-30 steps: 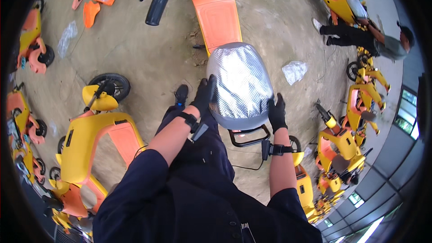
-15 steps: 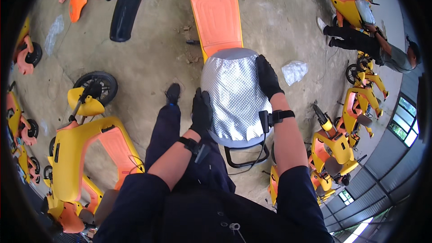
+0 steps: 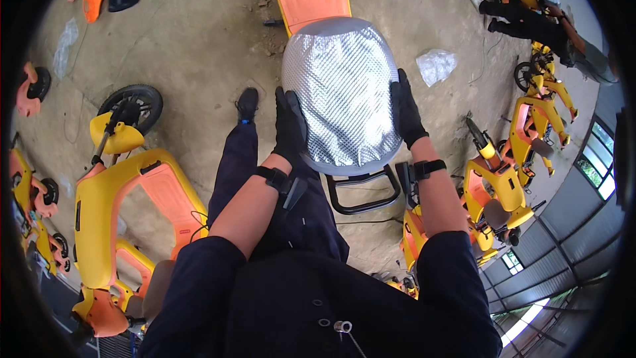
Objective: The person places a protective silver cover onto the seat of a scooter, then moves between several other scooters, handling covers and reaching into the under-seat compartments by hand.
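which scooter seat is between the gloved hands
The silver-covered seat, flanked by the left hand and right hand; the other seats are outside them.

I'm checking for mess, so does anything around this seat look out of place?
Yes. A crumpled piece of clear plastic lies on the ground right of the silver-topped seat, and another piece lies far left; both look like stray wrapping. At upper left, an orange panel lies loose, fitted to nothing.

"How's the gloved left hand point(image 3: 290, 122)?"
"Fingers stretched forward, palm turned inward."
"And the gloved right hand point(image 3: 407, 111)?"
"Mirroring that, held well apart."
"Forearms point(image 3: 246, 215)?"
"Both bare, reaching forward and slanting inward, wrists point(image 3: 277, 162) strapped."
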`<action>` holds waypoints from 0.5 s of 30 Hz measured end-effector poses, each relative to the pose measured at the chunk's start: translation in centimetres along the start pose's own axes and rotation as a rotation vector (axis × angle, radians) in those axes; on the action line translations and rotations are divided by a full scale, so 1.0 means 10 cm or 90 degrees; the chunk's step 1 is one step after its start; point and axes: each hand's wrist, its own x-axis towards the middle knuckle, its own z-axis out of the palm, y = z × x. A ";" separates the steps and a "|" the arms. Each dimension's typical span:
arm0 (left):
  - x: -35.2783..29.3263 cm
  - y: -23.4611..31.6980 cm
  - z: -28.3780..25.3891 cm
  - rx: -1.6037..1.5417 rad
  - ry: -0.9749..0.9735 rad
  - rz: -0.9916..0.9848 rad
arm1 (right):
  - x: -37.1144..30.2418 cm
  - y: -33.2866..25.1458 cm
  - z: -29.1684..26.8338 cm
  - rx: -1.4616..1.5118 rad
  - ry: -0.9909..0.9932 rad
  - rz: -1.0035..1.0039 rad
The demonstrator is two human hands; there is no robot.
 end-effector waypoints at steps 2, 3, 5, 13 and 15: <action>0.14 -0.17 -0.01 -0.075 0.020 0.027 | -0.02 -0.01 0.09 -0.010 0.044 -0.049; 0.21 -0.26 -0.05 -0.111 0.033 0.042 | -0.01 -0.01 0.13 0.000 0.041 -0.048; 0.21 -0.20 -0.10 -0.055 0.005 0.108 | -0.01 -0.08 0.06 0.088 0.015 0.027; -0.45 0.30 -0.23 0.006 -0.017 0.021 | -0.43 -0.21 -0.11 0.058 0.020 0.119; -0.34 0.13 -0.28 -0.067 -0.070 0.012 | -0.46 -0.24 -0.13 0.004 0.036 0.099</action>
